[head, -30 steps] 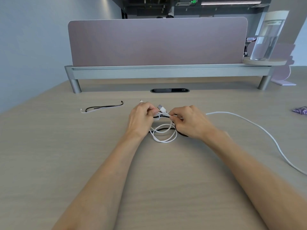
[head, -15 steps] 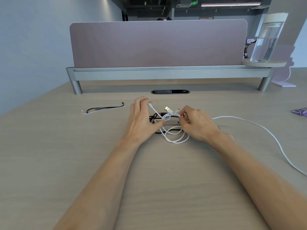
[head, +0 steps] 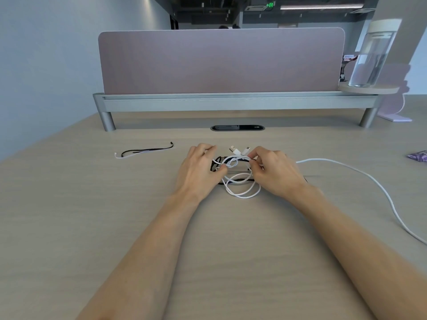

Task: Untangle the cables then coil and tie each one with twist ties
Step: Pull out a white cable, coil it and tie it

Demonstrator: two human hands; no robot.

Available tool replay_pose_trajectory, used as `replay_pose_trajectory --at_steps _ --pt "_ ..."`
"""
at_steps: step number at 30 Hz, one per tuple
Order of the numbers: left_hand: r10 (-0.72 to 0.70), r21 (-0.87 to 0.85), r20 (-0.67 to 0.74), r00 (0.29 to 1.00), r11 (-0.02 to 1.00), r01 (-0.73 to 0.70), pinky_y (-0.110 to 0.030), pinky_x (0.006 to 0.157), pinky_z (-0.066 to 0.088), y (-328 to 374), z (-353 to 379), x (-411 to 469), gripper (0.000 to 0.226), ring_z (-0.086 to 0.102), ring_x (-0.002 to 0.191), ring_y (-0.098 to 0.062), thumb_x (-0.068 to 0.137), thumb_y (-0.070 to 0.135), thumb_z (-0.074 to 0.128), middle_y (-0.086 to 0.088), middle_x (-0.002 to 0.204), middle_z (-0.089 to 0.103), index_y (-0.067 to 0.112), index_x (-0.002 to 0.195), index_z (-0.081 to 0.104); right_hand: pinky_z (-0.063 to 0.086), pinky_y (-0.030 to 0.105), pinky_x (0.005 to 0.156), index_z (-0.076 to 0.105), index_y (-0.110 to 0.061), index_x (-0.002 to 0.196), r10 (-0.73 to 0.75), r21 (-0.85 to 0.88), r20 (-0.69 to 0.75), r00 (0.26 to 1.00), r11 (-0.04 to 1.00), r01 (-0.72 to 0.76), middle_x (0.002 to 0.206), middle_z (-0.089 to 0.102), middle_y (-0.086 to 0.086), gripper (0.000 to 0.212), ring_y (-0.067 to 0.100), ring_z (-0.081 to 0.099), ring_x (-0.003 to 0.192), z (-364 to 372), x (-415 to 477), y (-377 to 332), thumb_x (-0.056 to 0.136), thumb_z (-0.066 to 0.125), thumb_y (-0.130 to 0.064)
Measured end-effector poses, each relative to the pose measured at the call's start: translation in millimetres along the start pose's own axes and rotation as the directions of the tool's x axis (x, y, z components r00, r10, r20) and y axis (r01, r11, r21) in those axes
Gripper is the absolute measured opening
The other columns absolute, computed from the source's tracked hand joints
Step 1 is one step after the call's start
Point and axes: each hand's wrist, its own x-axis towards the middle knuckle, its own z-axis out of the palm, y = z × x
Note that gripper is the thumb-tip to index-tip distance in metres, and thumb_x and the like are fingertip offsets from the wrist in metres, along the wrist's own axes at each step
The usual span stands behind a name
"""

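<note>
A tangle of a white cable (head: 241,192) and a black cable (head: 240,180) lies on the wooden desk (head: 92,215) between my hands. My left hand (head: 198,169) rests on the left side of the tangle, its thumb against the white knot; its fingers look fairly straight. My right hand (head: 275,172) pinches the white cable near its two plugs (head: 240,150). A long free run of white cable (head: 369,181) trails off to the right. Two twist ties (head: 145,151), one black and one white, lie to the left.
A pink divider panel (head: 219,61) on a grey rail closes off the back of the desk. A black cable port (head: 238,128) sits just beyond the tangle. A clear water container (head: 372,54) stands at the back right, and a purple packet (head: 418,156) lies at the right edge.
The tangle and both hands shifted slightly right and toward me. The white loops have loosened, and the plugs now stick up free between the hands. My left hand's fingers have straightened.
</note>
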Motion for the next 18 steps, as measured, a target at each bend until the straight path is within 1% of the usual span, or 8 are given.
replay_pose_trajectory --at_steps 2,4,7,10,13,14,16,18 --pt "0.067 0.041 0.027 0.997 0.997 -0.068 -0.035 0.088 0.046 -1 2 -1 0.034 0.046 0.114 -0.020 0.094 0.028 0.053 0.002 0.122 0.057 0.014 0.122 0.064 0.040 0.035 0.071 0.058 -0.022 0.106 -0.002 -0.024 -0.011 1.000 1.000 0.001 0.089 0.071 0.000 0.017 0.032 0.061 0.091 1 0 1 0.094 0.046 -0.024" --pt "0.111 0.105 0.072 0.991 0.987 -0.118 -0.036 0.082 0.047 -3 4 -1 0.030 0.048 0.107 -0.022 0.098 0.026 0.046 -0.001 0.119 0.057 0.013 0.114 0.068 0.041 0.036 0.072 0.057 -0.021 0.106 -0.003 -0.045 -0.014 1.000 0.999 0.003 0.091 0.071 0.000 0.017 0.033 0.061 0.091 2 1 0 0.093 0.045 -0.024" --pt "0.122 0.043 0.050 0.991 0.991 -0.124 -0.039 0.086 0.047 -2 5 2 0.030 0.054 0.102 -0.026 0.099 0.020 0.045 -0.006 0.116 0.058 0.010 0.119 0.065 0.043 0.037 0.074 0.056 -0.020 0.105 0.002 -0.055 -0.025 1.000 0.998 -0.003 0.090 0.071 0.001 0.018 0.034 0.061 0.089 3 1 -1 0.092 0.043 -0.022" --pt "0.060 -0.102 0.062 0.996 0.993 -0.054 -0.040 0.085 0.045 3 4 4 0.043 0.058 0.096 -0.031 0.096 0.012 0.048 -0.011 0.110 0.065 0.011 0.139 0.048 0.043 0.037 0.073 0.056 -0.019 0.105 -0.008 -0.057 -0.024 1.000 0.998 0.007 0.088 0.071 0.002 0.018 0.034 0.061 0.087 3 0 -2 0.092 0.043 -0.021" --pt "0.004 -0.126 0.068 0.998 0.992 0.005 -0.041 0.082 0.047 5 5 3 0.060 0.060 0.090 -0.031 0.095 0.009 0.047 -0.010 0.106 0.070 0.021 0.151 0.028 0.042 0.037 0.072 0.056 -0.018 0.105 -0.028 -0.050 -0.007 1.000 0.998 0.028 0.089 0.070 0.004 0.018 0.035 0.061 0.087 5 -2 -5 0.093 0.043 -0.022" --pt "-0.026 -0.170 0.053 0.998 0.985 0.035 -0.037 0.083 0.047 6 4 3 0.062 0.061 0.090 -0.028 0.095 0.007 0.046 -0.005 0.106 0.071 0.022 0.151 0.026 0.041 0.037 0.072 0.056 -0.018 0.106 -0.035 -0.041 -0.006 0.999 0.999 0.035 0.090 0.071 0.004 0.018 0.035 0.061 0.088 5 -2 -6 0.093 0.044 -0.022" --pt "-0.152 -0.366 0.034 0.988 0.918 0.154 -0.022 0.081 0.045 11 1 3 0.064 0.062 0.089 -0.015 0.092 -0.002 0.047 0.007 0.100 0.071 0.024 0.148 0.031 0.038 0.036 0.070 0.056 -0.019 0.106 -0.047 -0.027 -0.012 0.999 0.999 0.046 0.091 0.071 0.004 0.018 0.035 0.061 0.088 6 -3 -9 0.093 0.044 -0.022" --pt "-0.307 -0.606 0.065 0.949 0.744 0.282 -0.018 0.075 0.049 15 -2 4 0.062 0.066 0.083 -0.011 0.090 -0.008 0.047 0.010 0.096 0.072 0.024 0.142 0.036 0.036 0.035 0.069 0.057 -0.019 0.107 -0.053 -0.022 -0.016 0.998 0.998 0.052 0.091 0.071 0.004 0.019 0.035 0.062 0.088 7 -4 -11 0.093 0.044 -0.022"
